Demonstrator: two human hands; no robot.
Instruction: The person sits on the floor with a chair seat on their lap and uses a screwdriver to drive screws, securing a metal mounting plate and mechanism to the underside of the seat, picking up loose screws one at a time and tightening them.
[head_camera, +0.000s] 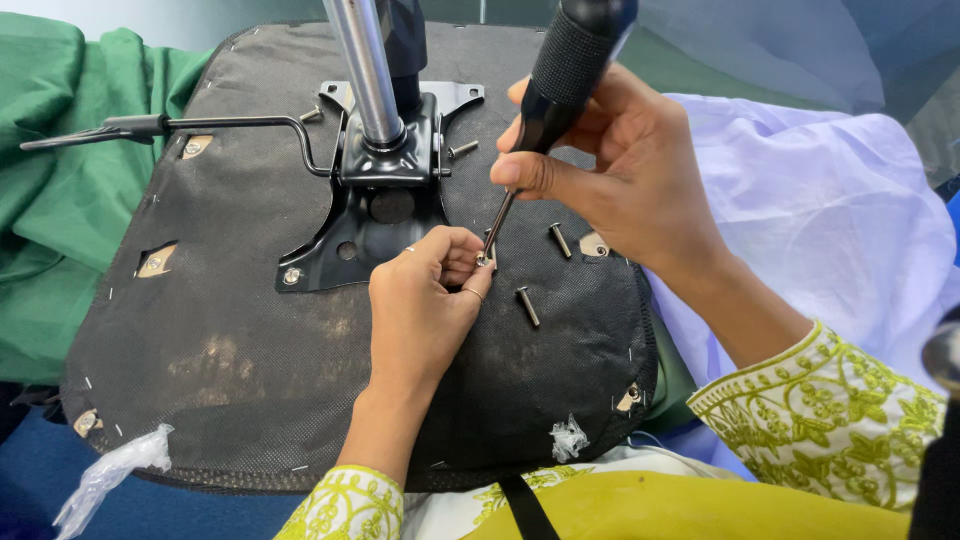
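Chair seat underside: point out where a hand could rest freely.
Free: the black fabric below the metal plate, left of the left hand. Crowded: around the screwdriver in the right hand, where loose bolts lie.

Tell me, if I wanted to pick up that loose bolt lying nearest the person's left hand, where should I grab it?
Probably by the middle of its shank, pinching from above. The loose bolt lies flat on the black underside of the chair seat, so only its top and sides are free. Come from the right side: the left hand and the screwdriver in the right hand crowd its left.
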